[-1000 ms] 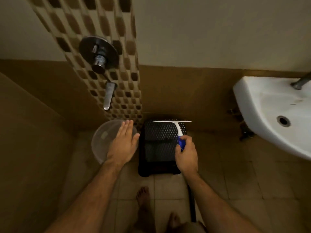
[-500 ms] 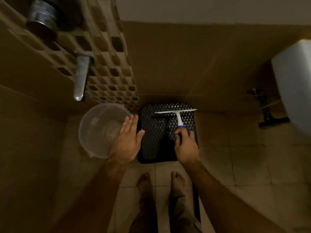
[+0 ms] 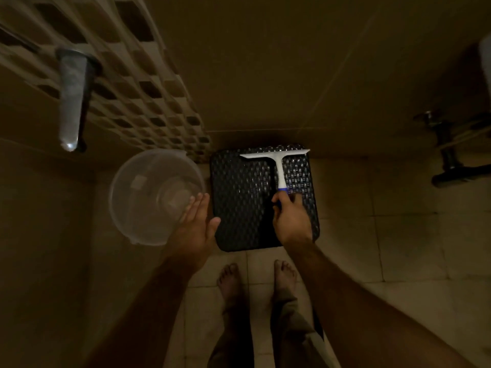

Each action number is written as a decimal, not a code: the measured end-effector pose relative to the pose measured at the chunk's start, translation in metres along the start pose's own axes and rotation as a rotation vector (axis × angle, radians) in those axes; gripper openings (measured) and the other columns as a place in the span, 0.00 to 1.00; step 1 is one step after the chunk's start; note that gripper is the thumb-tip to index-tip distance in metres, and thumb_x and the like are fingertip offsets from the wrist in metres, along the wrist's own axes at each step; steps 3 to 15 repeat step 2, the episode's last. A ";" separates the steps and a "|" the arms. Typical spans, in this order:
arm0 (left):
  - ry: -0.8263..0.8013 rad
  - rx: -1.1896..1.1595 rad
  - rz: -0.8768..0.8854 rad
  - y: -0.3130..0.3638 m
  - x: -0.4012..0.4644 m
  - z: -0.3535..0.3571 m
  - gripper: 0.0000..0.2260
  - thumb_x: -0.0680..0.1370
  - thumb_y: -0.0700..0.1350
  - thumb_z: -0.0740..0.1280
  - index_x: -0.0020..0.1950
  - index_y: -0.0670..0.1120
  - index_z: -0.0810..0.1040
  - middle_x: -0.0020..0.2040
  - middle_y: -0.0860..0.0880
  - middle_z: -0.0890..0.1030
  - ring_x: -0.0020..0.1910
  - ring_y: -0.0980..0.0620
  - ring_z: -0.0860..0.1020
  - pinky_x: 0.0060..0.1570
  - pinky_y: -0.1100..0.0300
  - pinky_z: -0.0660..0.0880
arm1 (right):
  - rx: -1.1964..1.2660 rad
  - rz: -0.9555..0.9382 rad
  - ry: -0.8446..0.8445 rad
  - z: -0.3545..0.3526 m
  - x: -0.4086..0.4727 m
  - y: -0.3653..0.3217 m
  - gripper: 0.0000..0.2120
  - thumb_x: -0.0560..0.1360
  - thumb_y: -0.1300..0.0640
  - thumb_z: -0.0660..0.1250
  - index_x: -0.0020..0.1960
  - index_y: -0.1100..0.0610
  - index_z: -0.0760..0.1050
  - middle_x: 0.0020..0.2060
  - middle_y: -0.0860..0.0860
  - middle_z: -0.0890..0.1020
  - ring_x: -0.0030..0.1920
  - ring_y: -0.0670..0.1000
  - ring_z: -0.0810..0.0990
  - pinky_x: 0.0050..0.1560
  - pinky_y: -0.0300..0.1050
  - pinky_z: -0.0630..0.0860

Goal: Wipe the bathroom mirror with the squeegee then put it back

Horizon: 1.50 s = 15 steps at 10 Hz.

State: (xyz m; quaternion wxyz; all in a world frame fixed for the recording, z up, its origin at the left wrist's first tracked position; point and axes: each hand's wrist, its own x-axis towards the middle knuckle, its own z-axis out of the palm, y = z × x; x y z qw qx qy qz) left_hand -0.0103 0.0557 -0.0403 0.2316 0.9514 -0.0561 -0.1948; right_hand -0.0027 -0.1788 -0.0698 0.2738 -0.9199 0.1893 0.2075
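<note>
A white squeegee [image 3: 279, 163] with a blue grip lies over a black woven stool [image 3: 247, 197] against the wall, its blade across the stool's far edge. My right hand [image 3: 291, 219] grips the blue end of its handle. My left hand [image 3: 195, 227] hovers with straight fingers over the near rim of a clear plastic bucket [image 3: 148, 192], holding nothing. No mirror is in view.
A metal tap spout [image 3: 71, 102] juts from the patterned tiled column at the left. Dark pipework [image 3: 449, 158] hangs at the right wall under the sink's edge [image 3: 487, 62]. My bare feet [image 3: 256, 282] stand on the tiled floor just before the stool.
The view has tilted further down, so the sink has slid out to the right edge. The squeegee has come down onto the stool with my right hand still on its handle.
</note>
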 end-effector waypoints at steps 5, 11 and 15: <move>0.053 0.048 0.051 0.016 0.004 -0.011 0.34 0.78 0.62 0.44 0.79 0.44 0.56 0.79 0.47 0.57 0.77 0.57 0.48 0.74 0.62 0.45 | -0.019 -0.020 -0.034 -0.009 -0.002 0.001 0.16 0.78 0.55 0.61 0.66 0.48 0.70 0.73 0.58 0.61 0.69 0.64 0.65 0.66 0.61 0.70; 0.053 0.048 0.051 0.016 0.004 -0.011 0.34 0.78 0.62 0.44 0.79 0.44 0.56 0.79 0.47 0.57 0.77 0.57 0.48 0.74 0.62 0.45 | -0.019 -0.020 -0.034 -0.009 -0.002 0.001 0.16 0.78 0.55 0.61 0.66 0.48 0.70 0.73 0.58 0.61 0.69 0.64 0.65 0.66 0.61 0.70; 0.053 0.048 0.051 0.016 0.004 -0.011 0.34 0.78 0.62 0.44 0.79 0.44 0.56 0.79 0.47 0.57 0.77 0.57 0.48 0.74 0.62 0.45 | -0.019 -0.020 -0.034 -0.009 -0.002 0.001 0.16 0.78 0.55 0.61 0.66 0.48 0.70 0.73 0.58 0.61 0.69 0.64 0.65 0.66 0.61 0.70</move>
